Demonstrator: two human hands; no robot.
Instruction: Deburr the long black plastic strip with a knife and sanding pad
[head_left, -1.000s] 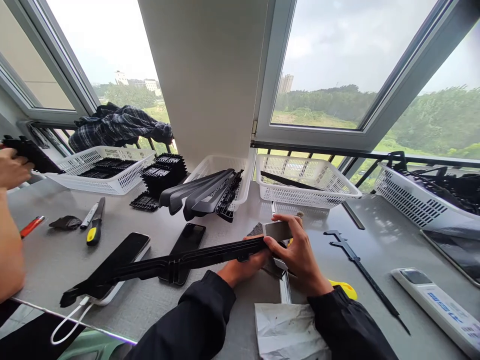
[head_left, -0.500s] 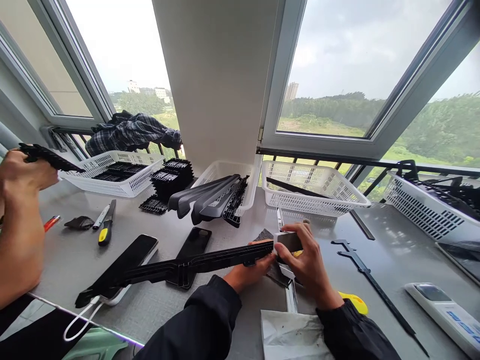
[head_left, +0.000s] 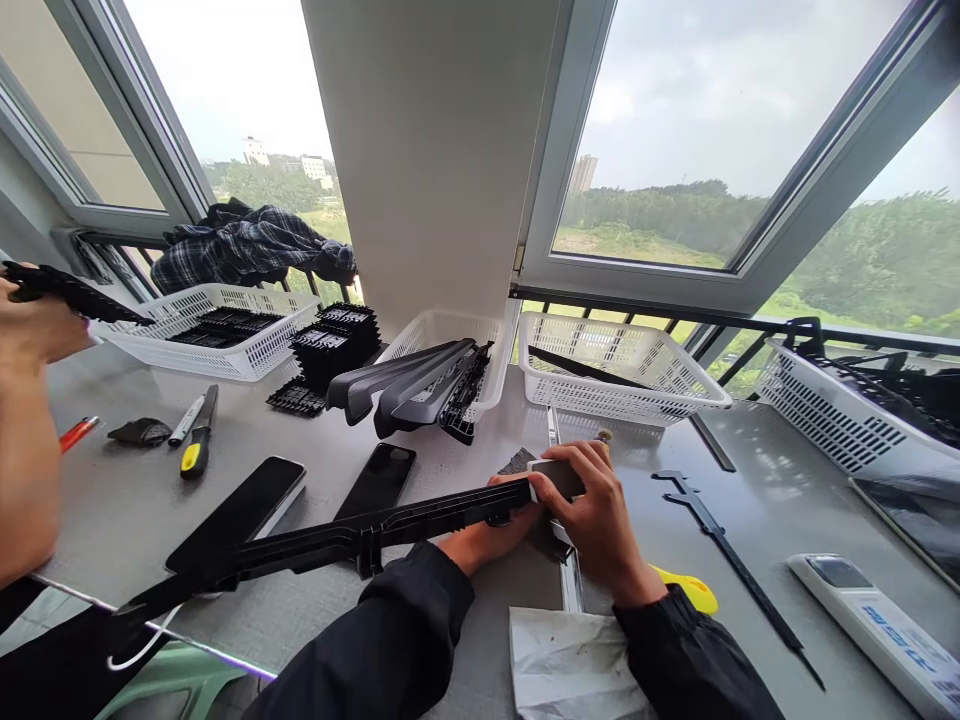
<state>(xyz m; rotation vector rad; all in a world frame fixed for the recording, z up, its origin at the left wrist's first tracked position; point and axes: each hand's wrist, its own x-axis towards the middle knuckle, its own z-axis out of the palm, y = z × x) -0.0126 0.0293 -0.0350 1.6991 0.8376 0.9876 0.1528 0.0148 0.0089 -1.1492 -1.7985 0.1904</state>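
My left hand [head_left: 484,538] grips the right end of a long black plastic rail [head_left: 330,545] that stretches out to the lower left over the grey table [head_left: 120,500]. My right hand [head_left: 592,520] is closed on a small grey block [head_left: 559,478] pressed against that end of the rail. A dark abrasive pad [head_left: 516,462] and a metal ruler [head_left: 571,580] lie under my hands. At the far left, another person's hand [head_left: 37,325] holds a black part [head_left: 71,290].
White baskets [head_left: 622,380] with black parts line the window side. Two phones [head_left: 375,480], a marker, a yellow-handled knife [head_left: 196,445], a black caliper [head_left: 720,550], a remote [head_left: 877,615], a yellow object [head_left: 686,588] and a crumpled paper [head_left: 570,660] lie on the table.
The rail's far end has dipped lower toward the table's near-left edge. My hands keep their grip at its right end. The other person's hand has shifted slightly at the left.
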